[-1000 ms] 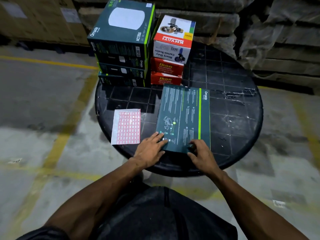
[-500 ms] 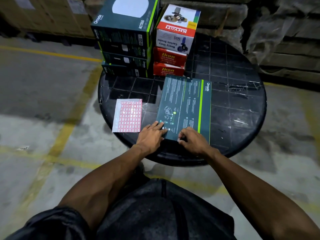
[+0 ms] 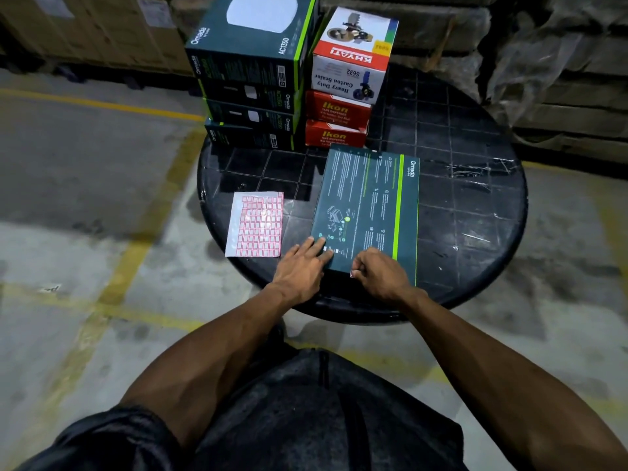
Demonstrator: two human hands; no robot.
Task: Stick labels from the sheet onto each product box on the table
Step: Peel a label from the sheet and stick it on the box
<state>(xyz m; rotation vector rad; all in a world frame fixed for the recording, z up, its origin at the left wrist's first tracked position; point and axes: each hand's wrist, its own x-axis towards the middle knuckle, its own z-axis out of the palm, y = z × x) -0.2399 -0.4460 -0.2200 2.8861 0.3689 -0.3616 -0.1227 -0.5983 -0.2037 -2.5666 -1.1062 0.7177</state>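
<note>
on the left of the round table the label sheet lay flat, its red-edged labels mostly in place, with some blank spots toward its top left corner. just right of it, the left hand was laid with fingers straight on the near left corner of the flat teal box, pinning it down. the right hand was curled at the box's near edge, and a small label was pinched at its fingertips, touching or just off the box edge; which could not be told. the step in hand was judged to be the sticking of this label onto the teal box. the next move was judged to call for the label to be pressed flat and smoothed while the box was held steady. behind, a stack of teal boxes and a stack of red and white boxes stood side by side; whether these bore labels could not be told. all boxes were closed, so nothing of their contents was seen.
</note>
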